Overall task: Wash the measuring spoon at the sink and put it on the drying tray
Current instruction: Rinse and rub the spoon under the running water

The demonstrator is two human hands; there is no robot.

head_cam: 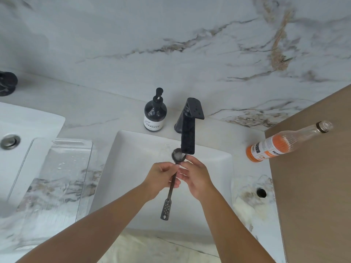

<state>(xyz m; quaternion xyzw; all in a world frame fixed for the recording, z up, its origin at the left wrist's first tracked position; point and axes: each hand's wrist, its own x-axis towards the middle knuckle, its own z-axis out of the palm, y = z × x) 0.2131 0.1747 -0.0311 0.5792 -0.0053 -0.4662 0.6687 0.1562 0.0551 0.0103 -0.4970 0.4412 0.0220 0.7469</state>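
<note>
Measuring spoon (173, 179), head view (the only view): a dark, long-handled spoon held over the white sink (133, 168), its bowl directly under the spout of the black faucet (188, 133), where water appears to be foaming in it. The left hand (161, 179) has its fingers closed around the upper handle, which judged from the pose steadies the spoon and keeps the bowl level in the stream. The right hand (197, 177) has its fingers (187, 160) pinched at the bowl's rim and neck, apparently to rub it clean; the perforated handle end hangs free toward the person. The washing step looks to be in hand, and the spoon is not yet on the tray. The clear drying tray (62, 179) lies on the marble counter (114, 118) just left of the sink, close enough for a short transfer; droplets show on it. Counts: one spoon, one faucet, one dark pump soap bottle (155, 114) beside the faucet, one orange-labelled bottle (281, 144) on the brown surface (313, 186) at right, one tray. Two basins show, the second basin (22, 130) at far left with a metal drain
</note>
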